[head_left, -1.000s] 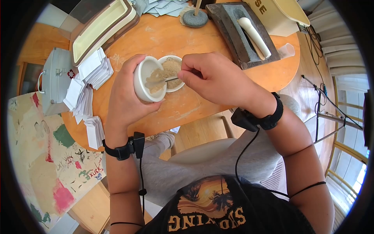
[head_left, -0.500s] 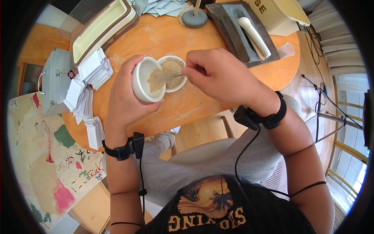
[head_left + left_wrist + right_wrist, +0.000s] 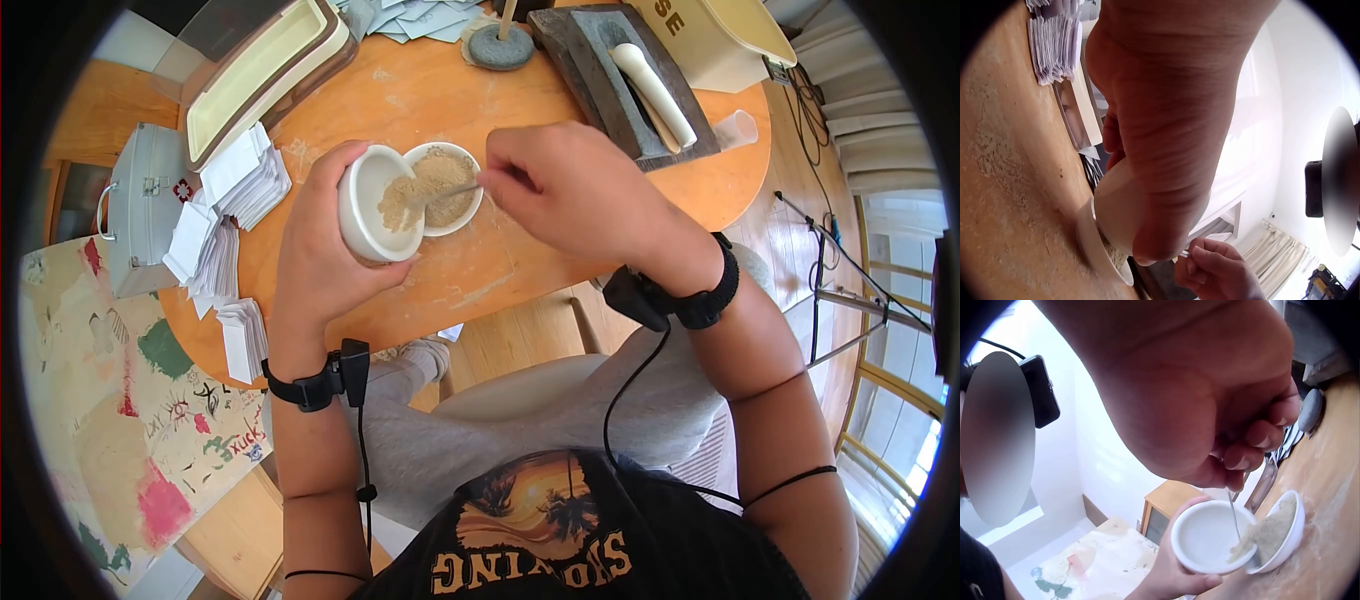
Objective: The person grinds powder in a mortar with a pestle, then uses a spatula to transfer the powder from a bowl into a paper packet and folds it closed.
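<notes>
My left hand grips a white mortar-like cup, tilted so its mouth faces right. Tan powder lies along the cup's lower right wall, at the rim. Just beside and under that rim stands a small white bowl holding a heap of the same powder. Between the thumb and fingers of my right hand is the thin metal handle of a spoon; its lower end meets the powder where cup and bowl overlap. In the left wrist view, my left hand hides much of the cup.
Stacks of white paper packets line the table's left edge, near a cream tray and a metal case. Toward the back right are a dark stone slab bearing a white pestle, a round grey stone and a cream bin.
My right hand has shifted a little to the right, drawing the spoon from inside the cup toward its rim over the bowl. The left hand and cup have barely moved.
</notes>
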The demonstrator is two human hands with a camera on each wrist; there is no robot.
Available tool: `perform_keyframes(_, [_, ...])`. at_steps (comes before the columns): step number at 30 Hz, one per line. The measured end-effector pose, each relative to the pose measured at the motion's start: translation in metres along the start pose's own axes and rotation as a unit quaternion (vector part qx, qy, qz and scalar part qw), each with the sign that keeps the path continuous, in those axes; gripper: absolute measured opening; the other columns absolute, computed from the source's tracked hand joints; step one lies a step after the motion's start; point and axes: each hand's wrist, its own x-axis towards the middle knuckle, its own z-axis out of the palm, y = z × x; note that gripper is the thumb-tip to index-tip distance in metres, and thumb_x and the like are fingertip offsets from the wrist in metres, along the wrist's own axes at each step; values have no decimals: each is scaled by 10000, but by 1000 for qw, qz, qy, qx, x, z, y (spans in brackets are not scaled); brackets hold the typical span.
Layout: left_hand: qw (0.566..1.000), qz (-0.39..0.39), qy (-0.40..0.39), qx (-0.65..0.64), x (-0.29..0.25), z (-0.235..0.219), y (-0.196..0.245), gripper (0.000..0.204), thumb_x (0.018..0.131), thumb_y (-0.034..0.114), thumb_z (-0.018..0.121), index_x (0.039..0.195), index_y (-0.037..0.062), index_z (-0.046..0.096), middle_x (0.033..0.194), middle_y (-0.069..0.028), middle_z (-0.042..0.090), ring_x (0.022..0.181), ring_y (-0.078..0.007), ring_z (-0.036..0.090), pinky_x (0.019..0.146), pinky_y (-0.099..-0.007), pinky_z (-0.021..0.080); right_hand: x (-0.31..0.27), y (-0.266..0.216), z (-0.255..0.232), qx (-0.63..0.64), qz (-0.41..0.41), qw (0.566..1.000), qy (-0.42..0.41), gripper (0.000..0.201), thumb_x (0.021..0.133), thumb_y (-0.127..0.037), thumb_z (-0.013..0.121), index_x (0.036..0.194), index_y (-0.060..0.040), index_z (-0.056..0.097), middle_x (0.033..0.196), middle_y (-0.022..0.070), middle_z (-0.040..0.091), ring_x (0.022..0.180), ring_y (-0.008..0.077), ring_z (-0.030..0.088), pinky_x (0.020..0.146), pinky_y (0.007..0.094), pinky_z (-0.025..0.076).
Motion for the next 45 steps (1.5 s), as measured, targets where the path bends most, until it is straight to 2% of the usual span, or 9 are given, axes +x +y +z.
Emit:
perform_keyframes(5, [1000,3,8,3,-1,-1,-2,1030,604,113,995,1532,70,550,1448,-153,672,1295,-348,695,1108,-434,563,0,-1,-4,61,-20,997,-40,247,1038,-240,693,926,-22,726,848,224,738,857,458,724,752,551,565])
perform_keyframes(8, [1000,-7,10,-7,-1,-1,-1,1031,606,114,996,1535,69,549,1447,-151,673,1296,-344,696,1107,-431,563,0,4,-1,-21,-19,1000,6,251,1039,-245,702,929,-20,722,849,224,738,849,457,721,754,553,564])
perform_keyframes(15, [1000,-5,13,-4,-1,-4,-2,1029,615,119,999,1538,67,547,1449,-147,674,1303,-345,694,1114,-431,559,2,8,-6,5,-43,999,-23,251,1045,-245,711,938,-19,717,845,221,735,836,460,714,742,551,555])
perform_keyframes(27, [1000,-6,15,-9,-2,-5,-2,1038,612,120,1006,1540,65,544,1478,-152,664,1322,-349,688,1121,-439,558,3,5,-15,-24,6,1000,-7,246,1047,-239,713,944,-15,715,839,219,730,846,456,715,741,536,555])
perform_keyframes(30, [1000,-6,14,-8,-2,-5,-2,1036,611,118,1006,1538,64,546,1481,-152,664,1326,-348,687,1124,-440,557,2,5,-15,56,-16,998,-39,245,1051,-239,710,950,-16,719,833,215,727,849,452,717,743,535,554])
perform_keyframes(36, [1000,-5,14,-7,-2,-5,-1,1040,602,117,1008,1536,65,552,1475,-149,668,1327,-347,687,1124,-438,557,4,4,-13,-16,9,1000,-8,245,1059,-240,709,960,-17,724,832,216,729,847,453,716,740,541,547])
perform_keyframes(39, [1000,-8,11,-6,-1,-4,-1,1042,600,116,1007,1536,65,553,1474,-148,668,1329,-346,686,1127,-436,555,4,5,-4,73,-27,996,-33,245,1053,-243,711,950,-21,724,839,215,732,847,456,715,740,546,546])
perform_keyframes(42, [1000,-8,8,-6,-1,-4,-1,1044,598,117,1007,1537,65,553,1475,-149,668,1329,-344,685,1131,-433,553,4,10,3,44,-58,997,-22,246,1050,-248,716,950,-23,726,840,210,733,837,451,716,733,540,546])
perform_keyframes(45, [1000,-7,9,-4,-1,-5,-1,1045,598,119,1007,1538,65,552,1474,-150,666,1327,-343,685,1130,-432,552,5,7,-4,-16,-10,1000,1,247,1049,-250,720,958,-20,726,845,209,737,833,450,716,728,538,545])
